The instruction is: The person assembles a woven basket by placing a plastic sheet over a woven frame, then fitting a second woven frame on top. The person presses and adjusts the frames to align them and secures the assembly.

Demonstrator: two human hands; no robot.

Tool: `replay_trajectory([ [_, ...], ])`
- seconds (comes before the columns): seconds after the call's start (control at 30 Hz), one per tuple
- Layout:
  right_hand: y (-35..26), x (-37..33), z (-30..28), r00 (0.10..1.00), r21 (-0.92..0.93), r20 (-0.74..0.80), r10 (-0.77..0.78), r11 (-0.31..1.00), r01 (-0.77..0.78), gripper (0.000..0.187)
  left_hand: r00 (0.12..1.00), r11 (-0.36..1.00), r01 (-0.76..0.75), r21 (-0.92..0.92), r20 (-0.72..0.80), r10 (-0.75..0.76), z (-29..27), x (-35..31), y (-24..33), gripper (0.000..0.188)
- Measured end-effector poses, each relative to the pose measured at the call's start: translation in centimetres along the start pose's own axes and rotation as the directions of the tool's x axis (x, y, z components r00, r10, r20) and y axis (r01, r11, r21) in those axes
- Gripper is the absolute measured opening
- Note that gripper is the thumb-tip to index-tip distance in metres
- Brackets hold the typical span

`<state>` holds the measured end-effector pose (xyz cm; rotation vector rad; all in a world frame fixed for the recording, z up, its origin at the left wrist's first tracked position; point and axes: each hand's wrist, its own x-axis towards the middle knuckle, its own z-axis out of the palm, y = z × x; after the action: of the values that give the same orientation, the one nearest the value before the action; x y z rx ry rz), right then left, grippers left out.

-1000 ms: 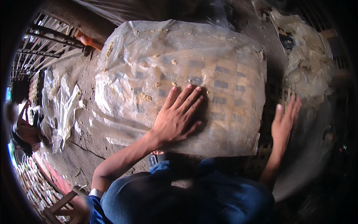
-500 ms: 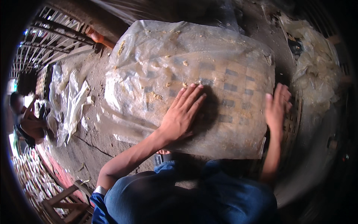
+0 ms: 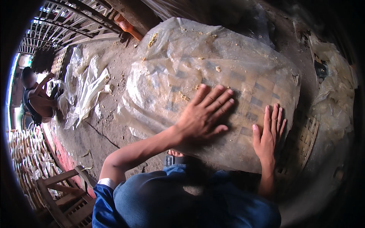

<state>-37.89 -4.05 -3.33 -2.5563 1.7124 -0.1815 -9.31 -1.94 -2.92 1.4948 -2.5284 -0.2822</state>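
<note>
Your right hand (image 3: 269,136) has slid in from the side onto the plastic-covered woven basket (image 3: 213,91), and it now lies flat by the near edge, fingers straight and gripping nothing. Your left hand (image 3: 201,117) presses palm-down mid-top, fingers spread. The film looks slick and crumb-dusted, and the weave beneath seems stiff, so grip the rim under your fingertips. Left of your fingers, loose plastic sheets (image 3: 85,89) lie on the dirt floor (image 3: 114,125).

Cloudy translucent plastic sheet (image 3: 213,76), glossy, wrinkled, crumb-speckled, over checkered woven bamboo tray (image 3: 243,98). Bare left hand (image 3: 203,116) and right hand (image 3: 268,133) flat on it. Rough matt cracked earthen floor (image 3: 110,125). Crumpled clear plastic sheets (image 3: 85,91).
</note>
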Motion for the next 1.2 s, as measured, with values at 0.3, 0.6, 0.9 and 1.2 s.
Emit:
replay_trajectory([
  [0.3, 0.5, 0.0, 0.1, 1.0, -0.019, -0.026, 0.0, 1.0, 0.0, 0.071, 0.996, 0.996, 0.057, 0.073, -0.069, -0.052, -3.4, -0.4, -0.1, 0.084],
  [0.6, -0.4, 0.2, 0.1, 1.0, -0.021, 0.002, -0.007, 1.0, 0.007, 0.072, 0.996, 0.999, 0.022, -0.027, 0.085, -0.02, -1.4, 2.6, 0.0, 0.084],
  [0.9, 0.1, 0.1, 0.0, 1.0, -0.023, -0.013, 0.016, 1.0, -0.016, 0.072, 0.918, 0.96, 0.251, 0.125, -0.344, -0.196, -6.6, 4.4, -5.8, 0.091],
  [1.2, -0.3, 0.1, 0.0, 1.0, -0.048, 0.01, -0.007, 0.999, 0.007, 0.073, 0.989, 0.997, -0.042, 0.061, -0.137, 0.05, 1.2, 7.9, -2.7, 0.077],
])
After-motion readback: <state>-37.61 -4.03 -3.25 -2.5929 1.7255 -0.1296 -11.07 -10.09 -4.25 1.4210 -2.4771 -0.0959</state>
